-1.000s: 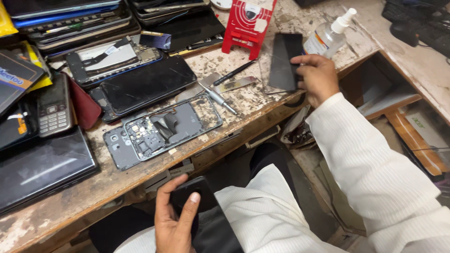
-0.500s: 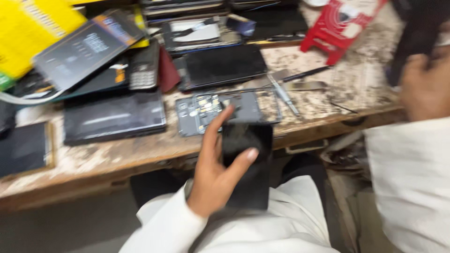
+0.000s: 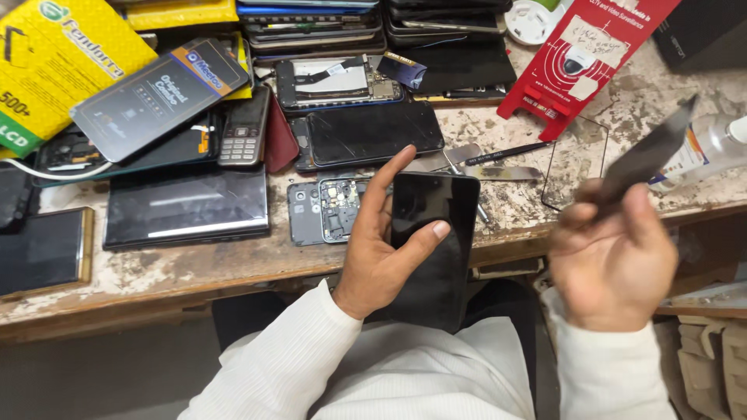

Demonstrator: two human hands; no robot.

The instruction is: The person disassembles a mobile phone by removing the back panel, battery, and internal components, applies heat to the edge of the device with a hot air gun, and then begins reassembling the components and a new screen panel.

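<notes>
My left hand (image 3: 383,250) holds a black phone screen panel (image 3: 433,241) upright over my lap, thumb across its glass and fingers along its left edge. My right hand (image 3: 615,260) pinches a thin dark sheet (image 3: 647,155), seen nearly edge-on and tilted up to the right. Just behind the screen panel an opened phone body (image 3: 325,210) with bare circuitry lies on the worn workbench (image 3: 179,272). A loose clear glass protector (image 3: 576,162) rests flat on the bench left of the dark sheet.
Black screens (image 3: 372,132), a tablet (image 3: 187,206), a keypad phone (image 3: 243,128) and yellow packets (image 3: 54,62) crowd the bench's left and back. A red card package (image 3: 591,54), metal tweezers (image 3: 498,159) and a clear bottle (image 3: 708,148) lie to the right.
My left hand raised the screen panel from my lap to the bench edge. My right hand lifted the dark sheet off the bench and drew it toward me. The view swung left, then back.
</notes>
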